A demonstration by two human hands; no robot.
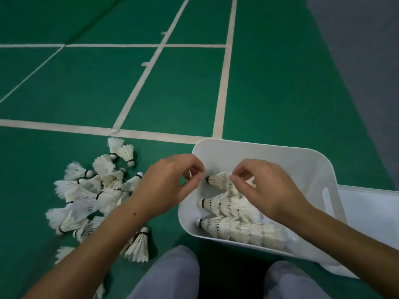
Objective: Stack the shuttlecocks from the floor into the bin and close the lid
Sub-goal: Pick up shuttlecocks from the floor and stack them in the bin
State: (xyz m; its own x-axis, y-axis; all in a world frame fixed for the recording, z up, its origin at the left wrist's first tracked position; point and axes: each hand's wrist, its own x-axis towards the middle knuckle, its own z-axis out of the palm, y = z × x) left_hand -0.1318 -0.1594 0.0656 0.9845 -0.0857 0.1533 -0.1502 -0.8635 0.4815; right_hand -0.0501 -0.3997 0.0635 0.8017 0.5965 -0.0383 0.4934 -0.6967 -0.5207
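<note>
Holding a short stack of shuttlecocks (219, 181) over the white bin (280, 156).

The right hand (266, 190) is pinching the stack's feather end with curled fingers, while the left hand (167, 184) is curling its fingers at the cork end, just beside it. Two longer stacked rows (235, 219) are lying in the bin, a loose pile of shuttlecocks (90, 195) is sitting on the green court floor (172, 87) left of it, and the lid (371, 216) is lying at its right.
</note>
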